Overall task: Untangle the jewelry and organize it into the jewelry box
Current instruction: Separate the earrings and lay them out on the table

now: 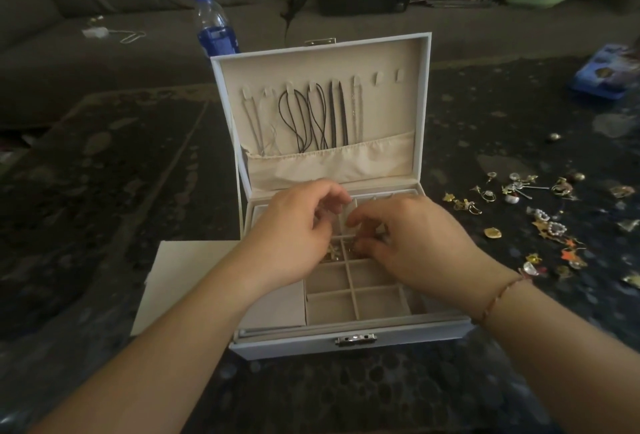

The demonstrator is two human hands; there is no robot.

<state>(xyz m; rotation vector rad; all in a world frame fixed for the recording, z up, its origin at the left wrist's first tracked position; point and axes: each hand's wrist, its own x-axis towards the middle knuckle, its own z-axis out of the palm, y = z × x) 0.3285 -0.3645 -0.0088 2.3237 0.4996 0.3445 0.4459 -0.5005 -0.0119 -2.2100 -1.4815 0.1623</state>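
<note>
Both hands, left hand (298, 225) & right hand (412, 243), fingers curled, pinching sth small over jewelry box (349, 340) mid compartments; risk: piece slips into wrong cell, re-tangling w/ earrings (540, 222) loose right of box.

Jewelry box (349, 343): white, lid upright, open.
Necklaces (311, 114): hanging inside lid.
Loose earrings (540, 218): scattered to its right.

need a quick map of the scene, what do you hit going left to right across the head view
charger cable on the sofa → water bottle → jewelry box → loose earrings → blue box
</note>
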